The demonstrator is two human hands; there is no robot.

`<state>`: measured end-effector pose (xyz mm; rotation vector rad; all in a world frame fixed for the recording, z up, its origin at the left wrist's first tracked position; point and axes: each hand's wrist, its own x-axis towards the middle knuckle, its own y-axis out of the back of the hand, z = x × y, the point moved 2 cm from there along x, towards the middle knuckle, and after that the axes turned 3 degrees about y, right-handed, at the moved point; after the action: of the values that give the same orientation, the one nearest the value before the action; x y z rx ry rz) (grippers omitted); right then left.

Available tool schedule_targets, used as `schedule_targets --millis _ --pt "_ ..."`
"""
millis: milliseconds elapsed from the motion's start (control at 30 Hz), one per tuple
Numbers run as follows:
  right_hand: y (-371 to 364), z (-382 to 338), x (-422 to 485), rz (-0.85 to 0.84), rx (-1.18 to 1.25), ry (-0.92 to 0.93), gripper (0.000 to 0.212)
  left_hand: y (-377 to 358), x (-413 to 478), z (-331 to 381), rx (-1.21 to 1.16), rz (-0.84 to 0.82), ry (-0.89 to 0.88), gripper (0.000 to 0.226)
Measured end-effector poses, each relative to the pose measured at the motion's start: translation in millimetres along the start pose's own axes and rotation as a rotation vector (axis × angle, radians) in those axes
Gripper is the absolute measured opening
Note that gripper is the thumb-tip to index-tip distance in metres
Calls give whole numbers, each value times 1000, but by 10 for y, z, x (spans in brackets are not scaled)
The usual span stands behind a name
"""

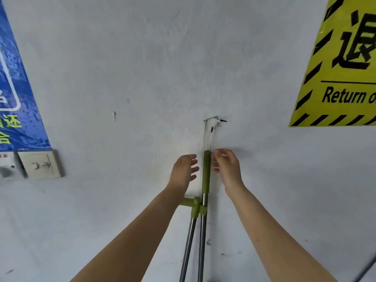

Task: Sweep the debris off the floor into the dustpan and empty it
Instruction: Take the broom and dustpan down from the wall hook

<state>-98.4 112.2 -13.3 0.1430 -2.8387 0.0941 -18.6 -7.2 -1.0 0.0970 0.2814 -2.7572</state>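
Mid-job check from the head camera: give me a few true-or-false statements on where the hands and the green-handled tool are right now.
1. The green handle hangs below a hook. True.
2. The left hand grips the handle. False: it is open beside the handle, with a gap between them.
3. The right hand is on the handle's right side, near its top. True.
4. The yellow sign is to the left of the handle. False: it is at the upper right; a blue poster is at the left.
5. Only one pole runs down below the handle. False: two metal poles show, joined by a green clip.
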Motion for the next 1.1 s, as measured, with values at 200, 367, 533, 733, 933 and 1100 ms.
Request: schedule_targets --millis 200,367,533,733,933,1100 --pt "-68 134 117 -48 -59 2 11 -138 162 -82 110 -15 -57 28" --pt "-68 163 154 -169 -168 63 12 -178 236 -104 187 0 -124 23" --pt "-63 79 146 -112 -280 172 25 -208 216 -44 233 -13 -126 28" --pt "65 -245 81 -56 -306 271 24 -226 80 109 246 -75 -196 32" --pt "171 -858 -37 1 -256 442 23 -269 -56 146 274 -152 -183 27" --pt "246 -1278 -170 19 -212 521 12 -350 -197 247 261 -193 -186 22"
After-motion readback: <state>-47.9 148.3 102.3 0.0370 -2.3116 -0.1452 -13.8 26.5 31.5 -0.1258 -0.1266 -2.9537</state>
